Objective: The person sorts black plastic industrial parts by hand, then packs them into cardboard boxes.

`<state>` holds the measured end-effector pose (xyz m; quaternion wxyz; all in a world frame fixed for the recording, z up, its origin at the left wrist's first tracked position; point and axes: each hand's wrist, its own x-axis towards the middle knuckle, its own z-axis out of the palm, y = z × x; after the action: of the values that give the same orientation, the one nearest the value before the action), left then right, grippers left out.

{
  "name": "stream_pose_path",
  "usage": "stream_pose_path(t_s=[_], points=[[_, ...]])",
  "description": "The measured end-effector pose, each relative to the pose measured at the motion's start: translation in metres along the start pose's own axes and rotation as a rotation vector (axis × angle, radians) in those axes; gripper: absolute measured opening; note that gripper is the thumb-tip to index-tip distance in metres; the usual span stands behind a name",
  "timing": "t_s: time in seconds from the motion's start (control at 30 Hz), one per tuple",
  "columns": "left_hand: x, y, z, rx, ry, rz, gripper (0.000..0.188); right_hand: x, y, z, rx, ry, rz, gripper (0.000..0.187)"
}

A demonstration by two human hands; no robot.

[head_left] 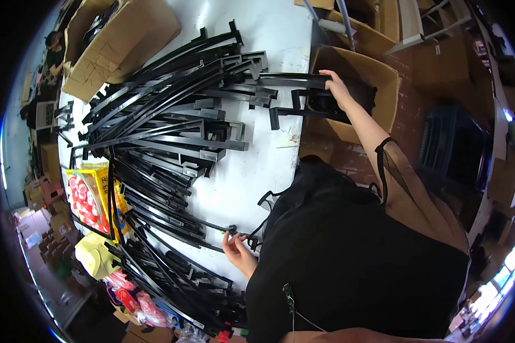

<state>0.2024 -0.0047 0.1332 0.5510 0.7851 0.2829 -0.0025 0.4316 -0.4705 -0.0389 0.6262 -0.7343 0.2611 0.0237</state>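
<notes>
At the far right edge of the table, my right hand (pixel 340 91) is closed on the end of a long black plastic bar (pixel 292 80). That bar reaches from the pile over an open cardboard box (pixel 389 77). Another black bar (pixel 292 112) with a bent end juts over the same box just below. My left hand (pixel 238 254), nearer my body, has loosely curled fingers held apart. Its fingertips are close to a thin black strip (pixel 206 223) with a small fitting at its end; whether they touch is unclear. Several black bars (pixel 171 123) are heaped across the table.
The white table (pixel 212 194) bears a large cardboard box (pixel 126 40) at the far left. A yellow-edged box of red and white pieces (pixel 88 197) stands left of the bars, beside a pale yellow object (pixel 96 255). A dark blue crate (pixel 449 140) is on the floor at right.
</notes>
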Motion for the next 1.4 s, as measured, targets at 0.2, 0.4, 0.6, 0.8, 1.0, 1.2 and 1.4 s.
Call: stream_pose_path(t_s=[0.2, 0.4, 0.6, 0.8, 1.0, 1.2, 1.4], points=[[-0.006, -0.003, -0.003, 0.045, -0.047, 0.014, 0.038, 0.0, 0.049, -0.032, -0.233, -0.286, 0.183, 0.084], [-0.011, -0.016, -0.001, 0.059, 0.001, -0.003, 0.041, -0.045, 0.03, -0.006, -1.093, -0.129, -0.156, 0.116], [-0.007, -0.014, 0.005, 0.052, -0.043, 0.031, 0.037, -0.077, 0.034, -0.002, -0.977, -0.01, -0.559, 0.073], [-0.004, -0.003, 0.019, 0.061, -0.11, 0.041, 0.036, -0.091, 0.035, -0.009, -0.912, -0.203, -0.585, 0.039], [0.001, 0.009, 0.026, 0.094, -0.193, 0.089, 0.036, -0.106, -0.01, -0.011, -0.855, -0.067, -0.635, 0.024], [0.01, 0.001, 0.025, 0.107, -0.193, 0.068, 0.036, -0.125, -0.187, 0.05, -0.52, -0.017, -0.659, 0.021], [0.025, 0.005, 0.022, 0.177, -0.251, 0.146, 0.037, -0.133, -0.294, 0.189, -0.466, 0.021, -1.202, 0.02]])
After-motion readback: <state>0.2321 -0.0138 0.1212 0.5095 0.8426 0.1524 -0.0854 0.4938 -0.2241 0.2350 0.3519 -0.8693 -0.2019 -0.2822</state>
